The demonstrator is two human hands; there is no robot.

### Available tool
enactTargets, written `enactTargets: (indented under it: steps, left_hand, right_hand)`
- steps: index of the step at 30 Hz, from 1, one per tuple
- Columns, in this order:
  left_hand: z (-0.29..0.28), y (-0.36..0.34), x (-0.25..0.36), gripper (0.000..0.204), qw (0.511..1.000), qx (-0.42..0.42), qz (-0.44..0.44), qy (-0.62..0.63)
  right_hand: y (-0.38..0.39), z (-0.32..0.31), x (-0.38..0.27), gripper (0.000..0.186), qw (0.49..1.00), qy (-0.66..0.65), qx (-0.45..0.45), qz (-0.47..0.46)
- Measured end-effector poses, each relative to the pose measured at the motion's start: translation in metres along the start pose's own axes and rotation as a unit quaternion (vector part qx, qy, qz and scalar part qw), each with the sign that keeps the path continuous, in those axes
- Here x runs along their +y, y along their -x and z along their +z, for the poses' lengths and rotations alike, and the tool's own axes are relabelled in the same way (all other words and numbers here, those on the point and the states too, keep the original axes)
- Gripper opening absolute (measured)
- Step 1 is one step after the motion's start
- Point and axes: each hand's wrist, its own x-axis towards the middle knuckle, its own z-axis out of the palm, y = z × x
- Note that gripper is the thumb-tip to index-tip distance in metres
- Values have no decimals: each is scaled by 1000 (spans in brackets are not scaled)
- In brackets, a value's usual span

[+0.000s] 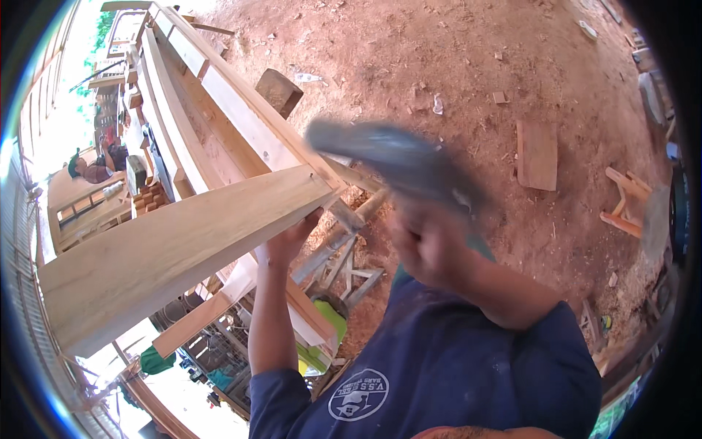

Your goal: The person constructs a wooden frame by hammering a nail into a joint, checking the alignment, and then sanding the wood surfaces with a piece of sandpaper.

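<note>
A wide pale wooden board (183, 241) lies across the left side, its right end meeting the corner of a long wooden frame (241, 110). My left hand (285, 240) is closed on the board's lower edge near that end; the board hides some of its fingers. My right hand (431, 245) is a fist around a hammer (391, 161). Its long dark head is smeared by motion and hangs in the air right of the board's end, apart from it. The hammer's handle is mostly hidden by my fist.
A wooden block (279, 93) sits beside the frame. Wood trestles (351, 274) and a lime-green object (325, 329) stand below. On the dirt floor (409, 66) lie shavings, a flat board (537, 155) and a small wooden stand (625, 201). Another person (99, 170) is far left.
</note>
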Motion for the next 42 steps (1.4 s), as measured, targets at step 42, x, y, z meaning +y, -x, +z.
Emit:
enactTargets:
  steps: [42]
  left_hand:
    - [-1, 3, 3, 44, 1000, -2, -16, 14]
  right_hand:
    - [10, -2, 38, 39, 895, 234, -185, 331]
